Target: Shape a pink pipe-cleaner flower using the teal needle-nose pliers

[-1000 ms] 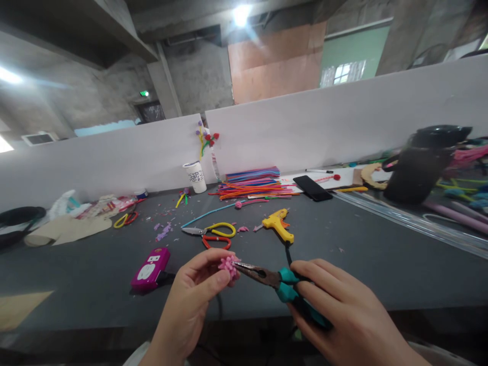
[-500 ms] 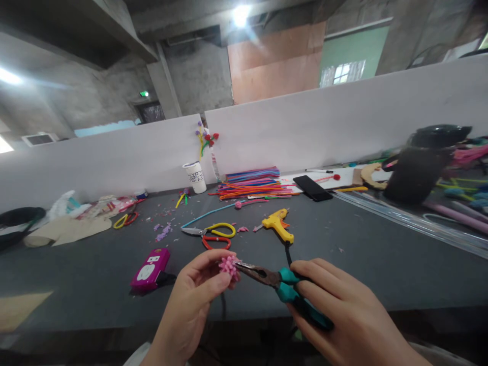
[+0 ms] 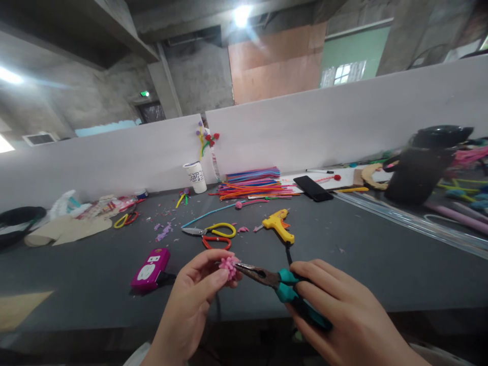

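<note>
Pink flower (image 3: 227, 266) held over the worktop (image 3: 400, 269), near side, pinched in the left hand (image 3: 192, 292), probably to steady it against the pliers (image 3: 272, 279). Right hand (image 3: 335, 300) wraps the pliers' handles, likely so their narrow tips can be aimed at the petals. Flower roundish, no clear long axis; petals splay outward. Pliers slant, tips leftward. Beyond: scissors (image 3: 204, 233), glue gun (image 3: 276, 223), perhaps placed for easy reach. Farther: pipe cleaners (image 3: 249, 189), heaped.

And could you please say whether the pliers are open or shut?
The pliers look nearly shut: their jaws lie close together, tips at the pink piece; whether they pinch it, I cannot tell.
</note>
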Available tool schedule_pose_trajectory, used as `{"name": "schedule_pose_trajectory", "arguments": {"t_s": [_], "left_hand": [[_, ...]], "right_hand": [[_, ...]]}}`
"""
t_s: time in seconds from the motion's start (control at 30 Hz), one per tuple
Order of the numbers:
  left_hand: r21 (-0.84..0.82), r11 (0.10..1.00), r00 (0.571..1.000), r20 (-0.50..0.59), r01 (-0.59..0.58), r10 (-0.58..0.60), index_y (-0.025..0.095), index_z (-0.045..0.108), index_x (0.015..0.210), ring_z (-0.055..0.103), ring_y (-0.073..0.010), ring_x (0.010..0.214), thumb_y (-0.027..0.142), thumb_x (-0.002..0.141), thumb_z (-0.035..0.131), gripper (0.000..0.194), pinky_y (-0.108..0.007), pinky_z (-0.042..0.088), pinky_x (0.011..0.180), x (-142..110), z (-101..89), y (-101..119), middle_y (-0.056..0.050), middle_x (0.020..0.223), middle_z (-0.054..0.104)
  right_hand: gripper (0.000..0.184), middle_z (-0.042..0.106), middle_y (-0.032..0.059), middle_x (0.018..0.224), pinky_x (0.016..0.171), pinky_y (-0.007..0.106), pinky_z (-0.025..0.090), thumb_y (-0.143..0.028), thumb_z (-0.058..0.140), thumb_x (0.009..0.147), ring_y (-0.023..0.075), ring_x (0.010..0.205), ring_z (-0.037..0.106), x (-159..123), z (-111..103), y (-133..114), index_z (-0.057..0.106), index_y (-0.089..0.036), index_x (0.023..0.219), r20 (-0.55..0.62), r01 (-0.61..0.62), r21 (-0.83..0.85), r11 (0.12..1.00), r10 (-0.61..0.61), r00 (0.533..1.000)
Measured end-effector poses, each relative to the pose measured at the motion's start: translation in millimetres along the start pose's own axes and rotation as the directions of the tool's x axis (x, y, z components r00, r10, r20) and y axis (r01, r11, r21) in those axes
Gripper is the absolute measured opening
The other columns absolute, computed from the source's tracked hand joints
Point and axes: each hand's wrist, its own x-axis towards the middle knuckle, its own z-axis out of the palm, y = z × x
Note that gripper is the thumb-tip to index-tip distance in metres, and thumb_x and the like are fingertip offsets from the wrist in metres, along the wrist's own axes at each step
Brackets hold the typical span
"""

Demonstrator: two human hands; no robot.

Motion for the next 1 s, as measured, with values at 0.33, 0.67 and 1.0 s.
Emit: {"name": "schedule_pose_trajectory", "arguments": {"t_s": [0.33,0.67,1.0], "left_hand": [[-0.001,1.0,1.0,0.019,-0.004,0.004,0.018,0.078,0.077,0.062,-0.0141,0.065,0.02,0.06,0.08,0.017,-0.022,0.051,0.064,-0.7,2.9,1.5,-0.004,0.07,0.071],[0.016,1.0,0.999,0.03,-0.02,0.019,0.018,0.078,0.078,0.061,-0.0148,0.066,0.02,0.06,0.081,0.019,-0.023,0.051,0.064,-0.6,-1.5,1.3,-0.004,0.072,0.071],[0.018,1.0,1.0,0.013,0.001,-0.002,0.017,0.078,0.079,0.061,-0.0135,0.063,0.022,0.061,0.081,0.019,-0.022,0.049,0.063,0.9,-0.8,1.1,-0.004,0.07,0.071]], "right_hand": [[0.015,0.067,0.0061,0.084,0.062,0.027,0.052,-0.017,0.052,0.082,0.0173,0.07,0.062,-1.7,0.8,-1.3,0.061,-0.021,0.072,0.061,-0.079,0.095,0.992,0.074,0.995],[0.019,0.06,-0.0018,0.077,0.056,0.017,0.047,-0.006,0.056,0.075,0.0098,0.063,0.06,4.6,-0.7,-4.9,0.052,-0.021,0.065,0.299,-0.338,0.371,0.865,0.233,0.925],[0.012,0.066,0.0053,0.09,0.065,0.029,0.052,-0.016,0.054,0.079,0.0178,0.074,0.061,-3.2,-0.9,0.5,0.061,-0.022,0.073,0.123,-0.149,0.139,0.979,0.132,0.984]]}}
